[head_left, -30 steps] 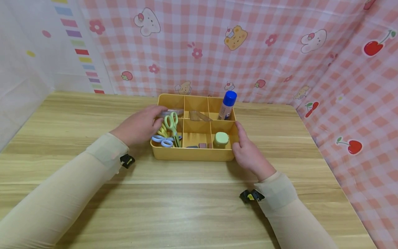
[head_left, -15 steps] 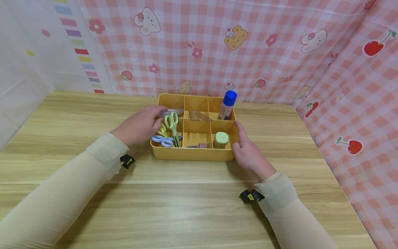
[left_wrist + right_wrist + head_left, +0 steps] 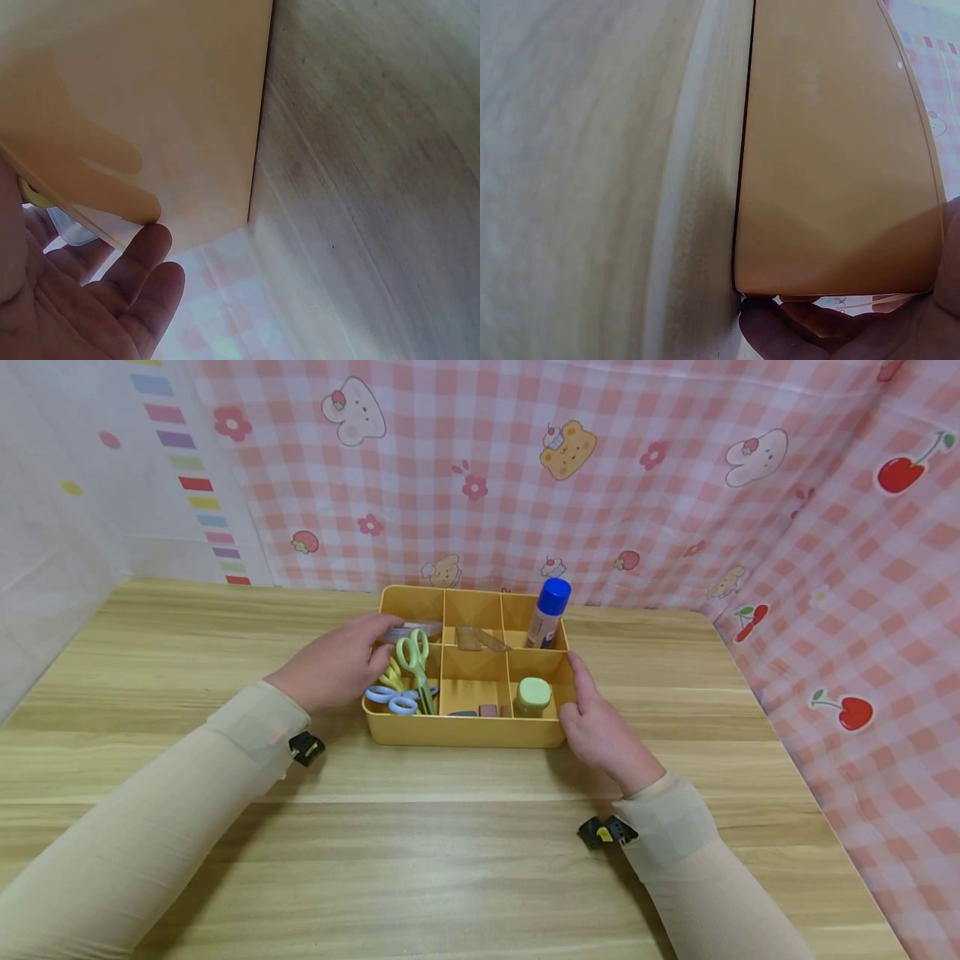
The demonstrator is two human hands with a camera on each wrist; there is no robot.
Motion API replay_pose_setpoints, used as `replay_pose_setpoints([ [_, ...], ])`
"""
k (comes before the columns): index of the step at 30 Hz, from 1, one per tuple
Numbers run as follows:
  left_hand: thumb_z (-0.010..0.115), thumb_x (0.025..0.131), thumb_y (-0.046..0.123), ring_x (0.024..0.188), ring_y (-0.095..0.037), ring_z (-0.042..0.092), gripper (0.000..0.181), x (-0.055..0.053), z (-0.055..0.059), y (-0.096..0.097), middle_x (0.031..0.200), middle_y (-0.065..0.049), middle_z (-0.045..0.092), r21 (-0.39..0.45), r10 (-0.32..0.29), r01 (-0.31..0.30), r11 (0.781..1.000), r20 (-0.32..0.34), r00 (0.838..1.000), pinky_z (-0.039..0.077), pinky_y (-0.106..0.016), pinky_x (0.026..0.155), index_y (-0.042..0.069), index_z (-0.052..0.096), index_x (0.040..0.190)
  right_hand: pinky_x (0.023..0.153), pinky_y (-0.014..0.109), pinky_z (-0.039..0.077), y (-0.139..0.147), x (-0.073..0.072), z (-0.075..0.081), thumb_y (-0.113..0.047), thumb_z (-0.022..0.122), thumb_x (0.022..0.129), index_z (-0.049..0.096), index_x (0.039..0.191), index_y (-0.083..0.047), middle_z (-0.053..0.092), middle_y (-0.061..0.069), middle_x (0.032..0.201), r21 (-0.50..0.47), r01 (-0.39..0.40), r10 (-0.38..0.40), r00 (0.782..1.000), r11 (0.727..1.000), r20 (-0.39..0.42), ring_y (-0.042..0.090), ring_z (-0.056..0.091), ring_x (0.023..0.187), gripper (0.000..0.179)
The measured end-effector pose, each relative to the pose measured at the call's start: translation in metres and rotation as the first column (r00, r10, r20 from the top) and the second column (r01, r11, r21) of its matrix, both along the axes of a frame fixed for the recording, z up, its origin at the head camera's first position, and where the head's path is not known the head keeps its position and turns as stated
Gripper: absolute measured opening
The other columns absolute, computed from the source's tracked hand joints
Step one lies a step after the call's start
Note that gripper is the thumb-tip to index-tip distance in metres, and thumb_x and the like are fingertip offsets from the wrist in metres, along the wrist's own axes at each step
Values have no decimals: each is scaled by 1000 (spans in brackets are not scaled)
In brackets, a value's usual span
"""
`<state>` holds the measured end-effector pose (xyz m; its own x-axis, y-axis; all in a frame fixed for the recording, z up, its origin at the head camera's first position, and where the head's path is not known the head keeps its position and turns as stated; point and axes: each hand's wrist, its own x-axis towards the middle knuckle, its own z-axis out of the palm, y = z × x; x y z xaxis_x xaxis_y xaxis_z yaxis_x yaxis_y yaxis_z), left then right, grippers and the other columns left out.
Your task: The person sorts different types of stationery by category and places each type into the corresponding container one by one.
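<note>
A yellow divided storage box (image 3: pixel 465 732) stands on the table. My left hand (image 3: pixel 333 664) holds its left rim; some fingers reach over the edge and others touch the outer wall, as the left wrist view shows. My right hand (image 3: pixel 606 732) grips the right end, fingers along the end wall and thumb by the front corner. Green scissors (image 3: pixel 414 652), blue scissors (image 3: pixel 393 699) and a yellow handle (image 3: pixel 392 674) fill the front left compartment. A glue stick (image 3: pixel 550 612) with a blue cap leans at back right. A green-lidded jar (image 3: pixel 533 695) sits in front of it.
A clear plastic item (image 3: pixel 420 630) lies at back left, partly hidden by my fingers. The back middle compartment holds a flat brown piece (image 3: pixel 471 638); small blocks (image 3: pixel 488 711) lie at front middle. Behind the wooden table (image 3: pixel 442 860) hangs a pink checked cloth (image 3: pixel 480 460).
</note>
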<state>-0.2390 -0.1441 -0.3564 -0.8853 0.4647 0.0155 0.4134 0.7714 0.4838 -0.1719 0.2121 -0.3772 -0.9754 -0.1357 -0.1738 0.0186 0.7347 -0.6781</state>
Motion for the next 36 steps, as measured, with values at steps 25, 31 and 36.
replay_pose_setpoints([
  [25,45,110,26,126,-30,59,47,2,4,-1,149,-13,57,-21,6,-6,1000,-30,1000,47,-56,111,7,48,152,129,57,16,0,-2,1,-16,33,106,-9,169,-23,9,15,177,-9,10,-10,1000,1000,24,40,19,161,76],
  [31,46,111,30,133,-31,58,47,5,3,-4,150,-12,57,-5,-3,3,1000,-47,999,44,-58,115,10,48,153,129,57,17,-1,-1,0,-16,33,106,-8,169,-21,10,15,177,-5,10,-10,1000,1000,23,41,20,161,76],
  [36,46,111,32,142,-33,53,50,8,2,-7,155,-11,53,2,6,-6,1000,-40,999,40,-58,119,11,44,157,129,57,17,-1,1,1,-16,33,105,-8,169,-20,11,17,176,-3,8,-7,1000,1000,17,41,21,160,76],
])
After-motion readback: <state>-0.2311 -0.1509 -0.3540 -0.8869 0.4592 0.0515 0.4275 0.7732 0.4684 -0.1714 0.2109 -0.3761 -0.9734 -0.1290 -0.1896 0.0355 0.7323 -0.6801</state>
